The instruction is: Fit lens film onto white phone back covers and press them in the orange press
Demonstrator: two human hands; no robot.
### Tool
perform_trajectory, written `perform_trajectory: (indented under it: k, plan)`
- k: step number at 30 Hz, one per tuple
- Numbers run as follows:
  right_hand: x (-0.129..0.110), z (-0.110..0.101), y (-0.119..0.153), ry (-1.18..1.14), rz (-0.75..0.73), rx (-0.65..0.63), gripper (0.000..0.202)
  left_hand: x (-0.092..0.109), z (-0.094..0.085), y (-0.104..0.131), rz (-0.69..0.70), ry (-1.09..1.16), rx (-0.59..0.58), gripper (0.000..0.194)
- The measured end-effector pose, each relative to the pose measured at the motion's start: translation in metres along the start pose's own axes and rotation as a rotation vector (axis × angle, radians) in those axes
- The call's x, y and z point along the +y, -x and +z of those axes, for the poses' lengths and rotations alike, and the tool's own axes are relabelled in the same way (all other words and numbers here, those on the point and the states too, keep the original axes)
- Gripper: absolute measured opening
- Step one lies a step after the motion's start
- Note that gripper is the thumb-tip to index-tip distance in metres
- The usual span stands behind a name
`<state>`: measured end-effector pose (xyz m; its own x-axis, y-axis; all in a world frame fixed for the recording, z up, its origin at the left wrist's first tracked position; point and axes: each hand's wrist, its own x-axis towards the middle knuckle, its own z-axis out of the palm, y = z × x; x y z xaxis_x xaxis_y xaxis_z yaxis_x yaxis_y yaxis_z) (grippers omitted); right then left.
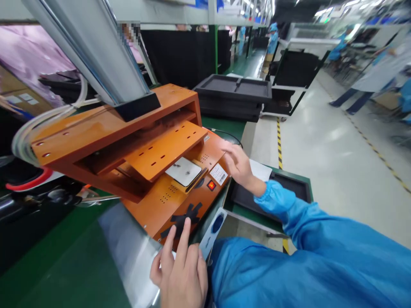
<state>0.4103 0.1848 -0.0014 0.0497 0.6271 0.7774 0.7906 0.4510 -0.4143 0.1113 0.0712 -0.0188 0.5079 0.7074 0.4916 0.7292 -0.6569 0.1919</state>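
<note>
My left hand is at the bottom with two fingers stretched toward the black tape strips on the front of an orange press machine. Whether the fingertips touch the tape I cannot tell. My right hand, slightly blurred, is at the machine's right end with its fingers partly bent and apart, and nothing shows in it. Between the hands are a lit red switch and a white label. A flat white panel with rounded corners and dark marks lies on the machine's base, partly under the raised orange plate.
A grey cylinder rises from the machine's top, with clear hoses at left. Black trays are stacked behind, and another black tray lies to the right. A cart and several people stand farther off.
</note>
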Motion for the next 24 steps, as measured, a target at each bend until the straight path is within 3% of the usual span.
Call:
perform_trajectory:
  k: [1, 2, 6, 10, 13, 16, 18, 21, 22, 24]
  plan:
    - [0.009, -0.008, 0.015, 0.072, 0.078, 0.097, 0.033, -0.002, 0.005, 0.0, 0.025, -0.021, 0.011, 0.004]
    - [0.018, -0.015, 0.03, 0.134, 0.1, 0.114, 0.032, -0.005, 0.009, 0.001, 0.04, -0.041, 0.016, 0.003]
    - [0.045, -0.027, 0.071, 0.256, 0.027, -0.054, 0.041, -0.015, 0.021, 0.01, 0.027, -0.07, 0.0, 0.005]
    - [0.057, -0.022, 0.076, 0.271, -0.007, -0.149, 0.05, -0.022, 0.024, 0.013, 0.052, -0.084, -0.019, 0.005]
    - [0.057, -0.028, 0.069, 0.262, -0.018, -0.219, 0.051, -0.018, 0.016, 0.008, 0.04, -0.085, -0.005, 0.007]
    - [0.037, -0.046, 0.079, 0.103, 0.064, -0.236, 0.046, 0.001, 0.003, 0.007, -0.047, -0.042, 0.036, 0.007]
    - [0.008, -0.058, 0.101, -0.156, 0.179, -0.377, 0.045, 0.021, 0.001, 0.01, -0.124, 0.062, 0.066, 0.014]
    - [-0.046, -0.065, 0.147, -0.68, 0.44, -0.727, 0.055, 0.054, 0.014, 0.016, -0.212, 0.319, -0.018, 0.02]
    - [-0.06, -0.064, 0.162, -0.769, 0.525, -0.766, 0.054, 0.063, 0.021, 0.018, -0.235, 0.394, -0.074, 0.022]
    - [-0.071, -0.062, 0.184, -0.71, 0.663, -0.738, 0.049, 0.076, 0.035, 0.021, -0.25, 0.477, -0.169, 0.024]
